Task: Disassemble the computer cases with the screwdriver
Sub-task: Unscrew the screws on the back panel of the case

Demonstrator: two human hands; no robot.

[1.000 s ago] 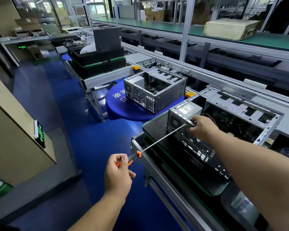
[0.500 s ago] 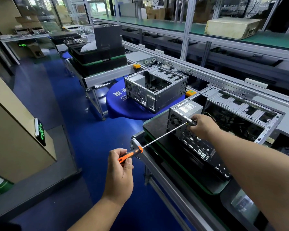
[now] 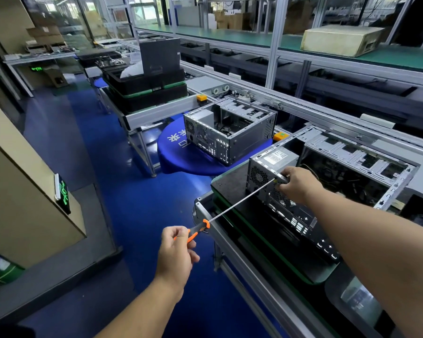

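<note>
Long steel-shafted screwdriver with orange-and-black handle (image 3: 232, 208): handle is gripped by the left hand (image 3: 177, 250). Its tip, at the open grey metal computer case (image 3: 327, 181) rear, is pinched by the right hand (image 3: 298, 184).

Your left hand (image 3: 178, 250) sits low and near you, off the edge of the workbench (image 3: 242, 250), with the screwdriver (image 3: 230, 208) running up and right from it to the rear panel of the near computer case (image 3: 327, 181). Your right hand (image 3: 297, 182) is at that panel, where the tip ends. The case lies on the bench. A second case (image 3: 232, 132) stands behind and left, on a round stool (image 3: 181, 157). Stacked trays (image 3: 147, 91) lie farther back left.
</note>
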